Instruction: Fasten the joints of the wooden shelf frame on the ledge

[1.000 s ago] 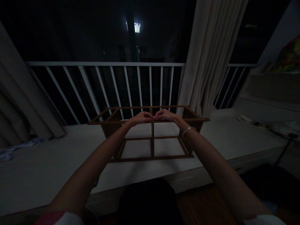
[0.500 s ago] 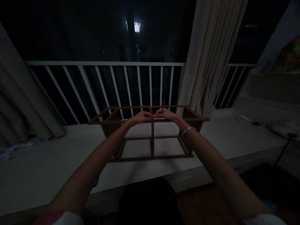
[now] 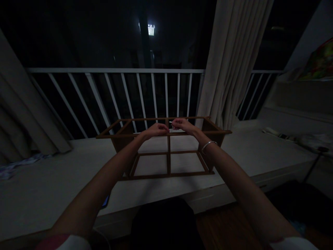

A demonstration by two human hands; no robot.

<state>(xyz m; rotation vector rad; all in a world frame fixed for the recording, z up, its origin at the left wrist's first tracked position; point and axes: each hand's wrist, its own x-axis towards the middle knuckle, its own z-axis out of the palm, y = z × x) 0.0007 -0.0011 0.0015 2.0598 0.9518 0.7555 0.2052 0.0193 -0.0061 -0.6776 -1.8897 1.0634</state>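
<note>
A brown wooden open frame (image 3: pixel 145 135) with crossbars stands on a pale ledge (image 3: pixel 52 180) in dim light. Both my hands reach to the middle of its near top rail. My left hand (image 3: pixel 156 130) rests on the rail with fingers curled closed. My right hand (image 3: pixel 182 124) is lifted a little above the rail, its fingers pinched on a small thin bright object (image 3: pixel 170 122) that I cannot name. A silver bangle (image 3: pixel 208 145) circles my right wrist.
A white railing (image 3: pixel 117 71) runs behind the frame, with darkness and one distant light beyond. Curtains hang at the left (image 3: pixel 23 118) and right (image 3: pixel 231 62). Small items lie on the ledge at the right (image 3: pixel 283 137). A dark wooden floor shows below.
My right hand has risen slightly off the top rail and away from my left hand, with a small bright object now showing at its fingertips. My left hand stays on the rail.
</note>
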